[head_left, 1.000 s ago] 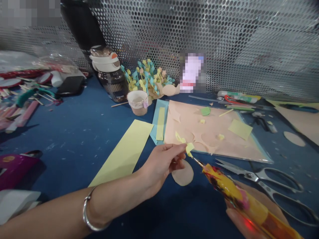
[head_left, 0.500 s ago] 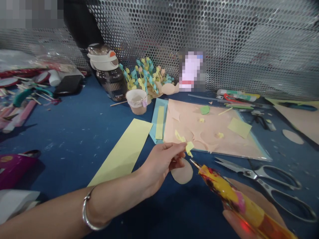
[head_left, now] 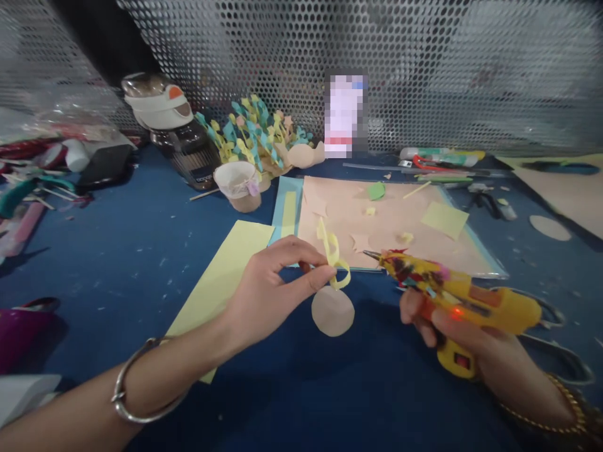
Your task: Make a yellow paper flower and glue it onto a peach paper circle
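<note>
Burns seem the nearest risk in the head view: the metal nozzle [head_left: 371, 255] of the glue gun [head_left: 452, 290] sits near the curled yellow strip [head_left: 332, 262], and its red lamp [head_left: 456, 312] is lit. If the gun is hot, a small slip of the right hand [head_left: 490, 348] could bring the tip onto the fingers [head_left: 311, 267] of the left hand [head_left: 268, 289]. The strip is held only in a fingertip pinch, so it could spring loose if that pinch eased, and a drip could spoil the paper disc [head_left: 332, 311] just below those fingers. The left fingers are closed on the strip, which stands just past their tips. The right fingers [head_left: 414, 312] are wrapped around the gun's grip, though I cannot tell whether one is on the trigger. Counted, there are two hands, one gun, one strip in the pinch, and one pair of scissors [head_left: 556, 358] just beyond the right fingers. Two discs lie in view: one below the left fingers and another [head_left: 549, 227] far to the right of the gun. Ahead of the fingers lies one peach sheet [head_left: 377, 213], bearing one green scrap [head_left: 375, 191].
</note>
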The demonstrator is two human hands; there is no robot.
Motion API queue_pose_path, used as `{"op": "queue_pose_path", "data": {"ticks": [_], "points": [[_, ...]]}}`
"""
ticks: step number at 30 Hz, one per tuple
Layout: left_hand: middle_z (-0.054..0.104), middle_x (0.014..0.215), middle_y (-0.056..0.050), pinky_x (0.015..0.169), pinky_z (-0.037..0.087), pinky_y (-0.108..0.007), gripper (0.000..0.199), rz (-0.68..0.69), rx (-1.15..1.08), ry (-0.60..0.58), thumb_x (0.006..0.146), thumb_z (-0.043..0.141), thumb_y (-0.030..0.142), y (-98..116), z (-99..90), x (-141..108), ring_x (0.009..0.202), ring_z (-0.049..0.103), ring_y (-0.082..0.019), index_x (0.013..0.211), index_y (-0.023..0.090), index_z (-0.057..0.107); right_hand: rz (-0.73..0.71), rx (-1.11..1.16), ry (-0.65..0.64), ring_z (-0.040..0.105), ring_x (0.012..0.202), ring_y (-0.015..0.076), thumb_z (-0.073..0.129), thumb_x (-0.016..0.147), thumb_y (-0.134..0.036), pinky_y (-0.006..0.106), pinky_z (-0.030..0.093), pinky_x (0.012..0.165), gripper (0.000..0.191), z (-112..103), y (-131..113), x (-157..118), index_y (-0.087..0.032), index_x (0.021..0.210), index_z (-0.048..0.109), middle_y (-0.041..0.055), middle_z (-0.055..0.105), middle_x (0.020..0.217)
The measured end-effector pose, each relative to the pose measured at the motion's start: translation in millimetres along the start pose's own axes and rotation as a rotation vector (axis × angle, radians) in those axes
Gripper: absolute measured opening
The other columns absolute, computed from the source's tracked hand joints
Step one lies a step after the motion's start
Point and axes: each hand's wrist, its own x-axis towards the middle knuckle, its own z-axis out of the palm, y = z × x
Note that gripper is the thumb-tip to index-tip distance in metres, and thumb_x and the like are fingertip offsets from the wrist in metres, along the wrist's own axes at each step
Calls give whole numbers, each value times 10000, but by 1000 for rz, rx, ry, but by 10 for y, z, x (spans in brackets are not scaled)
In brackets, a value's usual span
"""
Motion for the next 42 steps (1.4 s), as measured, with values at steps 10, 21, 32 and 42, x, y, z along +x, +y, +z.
{"op": "queue_pose_path", "data": {"ticks": [10,21,32,42], "points": [[628,773,-13,647,477,-221,43,157,145,-207,789,669,165,-225,25,17,721,586,-109,770,178,706,238,375,-29,467,494,93,554,831,-450,231,375,496,247,-48,-70,47,-219,775,621,-15,543,616],[659,777,-4,640,489,-213,30,248,273,-207,771,693,168,-228,38,-13,697,613,-106,772,190,713,244,311,16,472,491,105,577,793,-499,209,378,461,296,-36,-82,61,-217,719,626,-9,509,520],[688,754,-8,688,503,-219,19,330,367,-170,763,705,198,-238,46,-71,753,627,-125,768,201,723,212,263,13,481,512,111,534,824,-444,230,366,482,270,-23,-81,71,-216,714,628,-9,504,522],[685,759,-12,688,499,-213,36,334,381,-199,774,694,187,-248,28,-69,769,623,-125,785,196,727,229,246,33,471,500,106,521,829,-419,227,363,458,265,-22,-99,54,-213,694,618,-4,501,538]]}}
